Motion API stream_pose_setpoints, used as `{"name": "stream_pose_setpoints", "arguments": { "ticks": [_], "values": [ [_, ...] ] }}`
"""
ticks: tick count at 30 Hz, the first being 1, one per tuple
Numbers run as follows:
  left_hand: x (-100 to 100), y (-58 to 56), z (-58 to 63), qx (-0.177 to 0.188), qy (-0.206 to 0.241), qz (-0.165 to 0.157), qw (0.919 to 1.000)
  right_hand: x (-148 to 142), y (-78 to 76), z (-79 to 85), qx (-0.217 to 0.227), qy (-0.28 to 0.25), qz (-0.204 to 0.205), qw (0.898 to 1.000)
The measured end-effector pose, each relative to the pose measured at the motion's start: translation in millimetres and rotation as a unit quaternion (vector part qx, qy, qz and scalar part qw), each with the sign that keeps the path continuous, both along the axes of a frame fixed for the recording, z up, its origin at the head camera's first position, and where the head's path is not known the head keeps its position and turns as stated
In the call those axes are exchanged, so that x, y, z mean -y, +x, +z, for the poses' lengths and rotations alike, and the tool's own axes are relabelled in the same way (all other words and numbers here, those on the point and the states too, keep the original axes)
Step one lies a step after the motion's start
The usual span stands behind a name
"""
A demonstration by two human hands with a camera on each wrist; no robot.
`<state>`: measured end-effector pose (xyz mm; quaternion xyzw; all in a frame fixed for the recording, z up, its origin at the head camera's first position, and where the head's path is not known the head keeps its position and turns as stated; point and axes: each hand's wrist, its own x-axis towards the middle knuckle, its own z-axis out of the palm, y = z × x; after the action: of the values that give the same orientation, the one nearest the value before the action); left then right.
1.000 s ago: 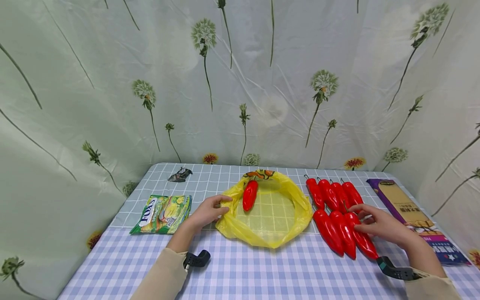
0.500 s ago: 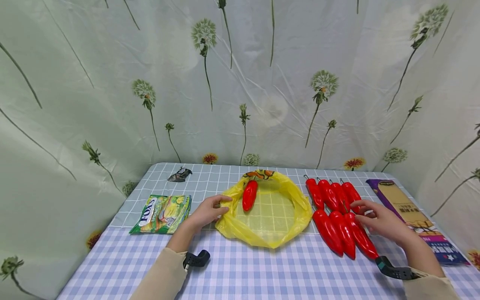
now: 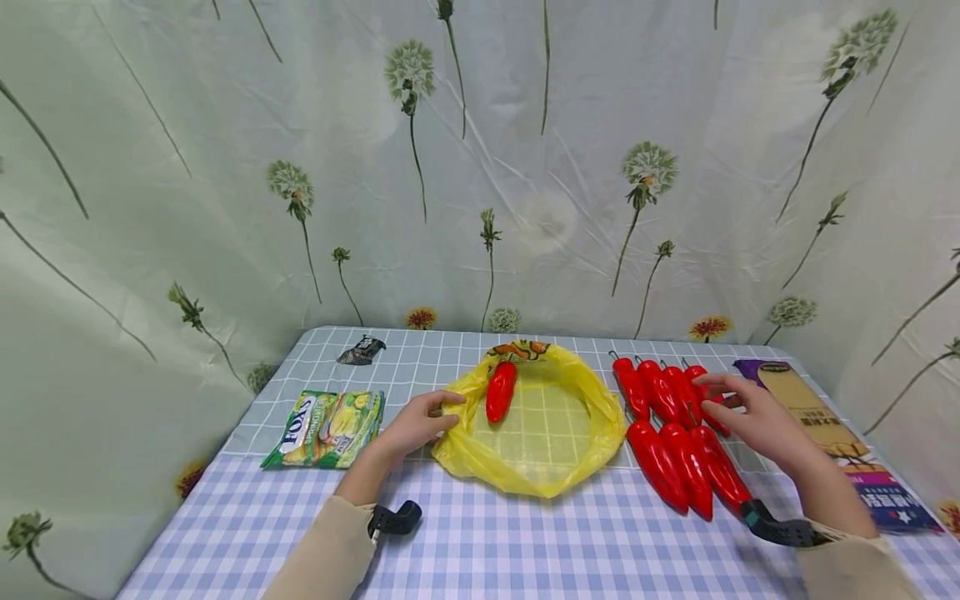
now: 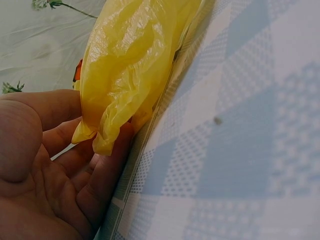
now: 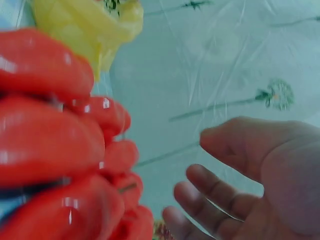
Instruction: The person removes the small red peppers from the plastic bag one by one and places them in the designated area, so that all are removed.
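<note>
A yellow plastic bag (image 3: 510, 478) lies spread with its mouth facing up in the head view, with one red chili pepper (image 3: 501, 392) inside near its left back side. My left hand (image 3: 416, 425) holds the bag's left edge; in the left wrist view the crumpled yellow plastic (image 4: 130, 65) runs between thumb and fingers. To the right of the bag, several shiny red chili peppers (image 3: 658, 467) lie in two rows. Over the right end of these rows hovers my right hand (image 3: 757, 417), fingers apart and holding nothing. The right wrist view shows a gap between the fingers and the peppers (image 5: 45, 145).
A green FOX'S packet (image 3: 326, 429) lies left of the bag, with a small black packet (image 3: 362, 350) behind it. On the far right lies a long beige and purple packet (image 3: 817, 417). A flower-print curtain (image 3: 555, 167) hangs behind the checked tablecloth (image 3: 480, 550).
My right hand has lifted from the front right pepper and shifted back and slightly left, over the back row. The left hand and the bag stay in place.
</note>
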<state>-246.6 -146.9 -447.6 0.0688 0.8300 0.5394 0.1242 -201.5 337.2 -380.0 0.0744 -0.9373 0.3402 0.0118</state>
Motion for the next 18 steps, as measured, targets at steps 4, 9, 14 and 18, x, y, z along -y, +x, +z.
{"name": "stream_pose_setpoints", "arguments": {
  "ticks": [4, 9, 14, 18],
  "values": [
    [0.2, -0.1, 0.9, 0.002, -0.001, -0.002, 1.0, 16.1, -0.6, 6.7, -0.01, -0.01, -0.008, 1.0],
    [-0.2, -0.4, 1.5, 0.0, -0.004, -0.002, 1.0, 34.8, -3.9, 10.9, -0.029, -0.028, 0.004, 0.999],
    [0.2, -1.7, -0.1, 0.004, -0.003, 0.001, 1.0, 52.9, -7.3, 15.8, -0.037, -0.053, 0.006, 0.998],
    [0.4, -2.4, -1.4, 0.007, -0.004, 0.002, 1.0, 68.3, -11.9, 17.0, -0.035, -0.061, 0.009, 0.997]
  ]
}}
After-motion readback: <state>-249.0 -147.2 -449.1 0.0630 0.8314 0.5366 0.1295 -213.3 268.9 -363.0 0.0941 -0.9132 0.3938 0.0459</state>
